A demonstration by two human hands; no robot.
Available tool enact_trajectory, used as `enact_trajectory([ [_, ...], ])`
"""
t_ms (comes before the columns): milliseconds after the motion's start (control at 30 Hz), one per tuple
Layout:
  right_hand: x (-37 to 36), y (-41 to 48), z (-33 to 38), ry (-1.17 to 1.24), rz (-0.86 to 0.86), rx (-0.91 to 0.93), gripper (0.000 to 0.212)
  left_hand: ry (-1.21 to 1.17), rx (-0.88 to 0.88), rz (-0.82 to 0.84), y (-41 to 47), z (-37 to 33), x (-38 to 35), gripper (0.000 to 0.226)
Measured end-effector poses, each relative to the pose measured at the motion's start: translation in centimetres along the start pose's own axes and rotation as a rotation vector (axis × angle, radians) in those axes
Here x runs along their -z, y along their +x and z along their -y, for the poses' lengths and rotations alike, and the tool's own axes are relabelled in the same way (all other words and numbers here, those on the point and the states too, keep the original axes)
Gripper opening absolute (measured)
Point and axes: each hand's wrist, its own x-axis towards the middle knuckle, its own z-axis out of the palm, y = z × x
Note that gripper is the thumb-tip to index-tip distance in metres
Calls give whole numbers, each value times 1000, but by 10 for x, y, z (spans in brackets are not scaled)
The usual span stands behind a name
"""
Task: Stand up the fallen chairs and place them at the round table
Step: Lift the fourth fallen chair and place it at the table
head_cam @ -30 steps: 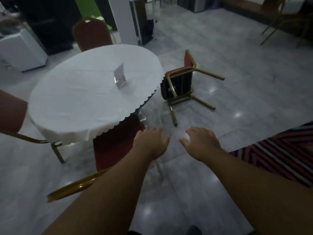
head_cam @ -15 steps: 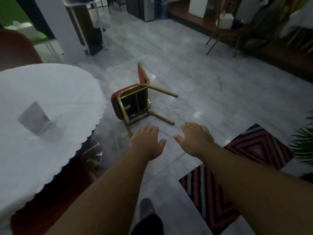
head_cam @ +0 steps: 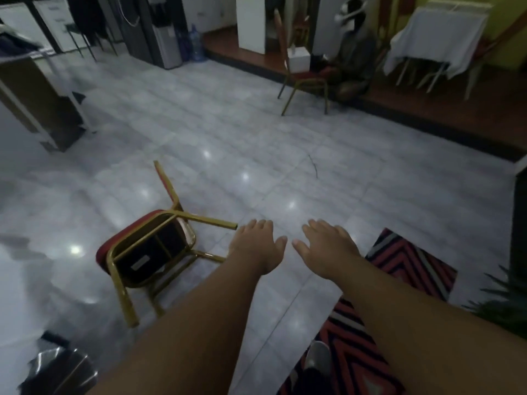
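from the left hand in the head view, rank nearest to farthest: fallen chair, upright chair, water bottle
1. fallen chair, on its side just left of the left hand
2. upright chair, far ahead by the raised wooden floor
3. water bottle, farthest, back left of that chair

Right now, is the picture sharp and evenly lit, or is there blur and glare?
Head view: dim overall; white glare spots on the glossy floor; the left edge smears with motion blur; the fallen chair and both hands, left and right, stay fairly sharp; wide-angle bending at the borders.

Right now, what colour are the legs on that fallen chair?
Gold metal legs on the fallen chair, clearest in the head view.
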Motion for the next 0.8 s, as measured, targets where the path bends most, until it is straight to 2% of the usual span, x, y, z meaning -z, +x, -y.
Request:
enact_trajectory([
  [167,34,101,-67,-53,84,67,66,-57,89,16,107,-28,20,67],
  [300,67,203,-92,-97,109,128,66,-129,174,4,181,-32,41,66],
  [500,101,364,-73,-124,121,264,67,-202,284,-30,299,14,78,64],
  [600,120,449,-60,-142,101,288,67,-214,327,-94,373,52,95,59],
  [800,159,585,-33,-202,126,344,67,-254,403,-93,489,106,151,61],
])
